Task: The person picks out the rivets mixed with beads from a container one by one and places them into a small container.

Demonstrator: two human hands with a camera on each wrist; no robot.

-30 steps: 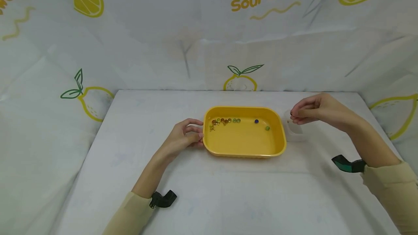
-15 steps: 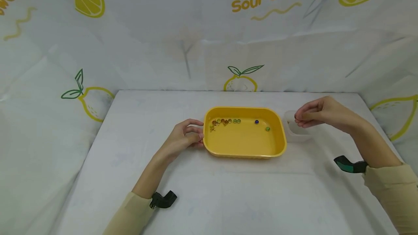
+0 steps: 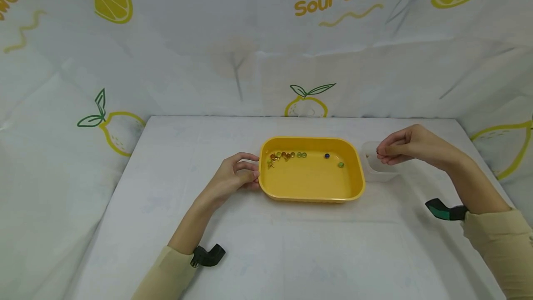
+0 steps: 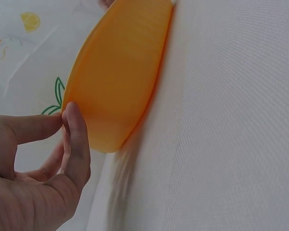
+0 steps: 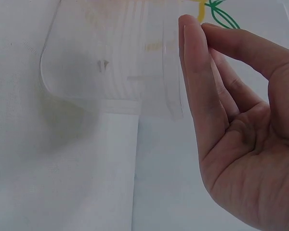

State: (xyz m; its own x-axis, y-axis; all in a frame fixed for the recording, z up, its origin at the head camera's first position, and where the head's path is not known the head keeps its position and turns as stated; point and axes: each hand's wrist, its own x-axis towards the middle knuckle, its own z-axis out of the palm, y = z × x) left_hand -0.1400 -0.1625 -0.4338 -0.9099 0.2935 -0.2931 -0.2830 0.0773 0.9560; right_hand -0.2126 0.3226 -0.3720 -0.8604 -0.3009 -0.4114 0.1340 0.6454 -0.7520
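Note:
My left hand (image 3: 235,170) pinches the left rim of the yellow tray (image 3: 310,189), thumb inside and fingers outside in the left wrist view. Several small glass beads (image 3: 293,154) lie along the tray's upper left, with a gold star-shaped piece (image 3: 270,164) beside them. Farther right sit a dark blue bead (image 3: 326,156) and a green bead (image 3: 341,165). Over the clear plastic box (image 3: 376,176), my right hand (image 3: 410,145) pinches a small dark object (image 3: 378,151), mostly hidden by thumb and fingers. A small dark speck (image 5: 104,65) shows through the box's wall.
The clear box stands right against the tray's right side. Both rest on a white-covered table (image 3: 266,253), toward its back edge. A white curtain (image 3: 187,59) with lemon prints rises behind and at the sides.
My right hand has shifted slightly right and down over the clear box, uncovering more of its opening. The dark object is now less visible between the fingertips. My left hand stays on the rim.

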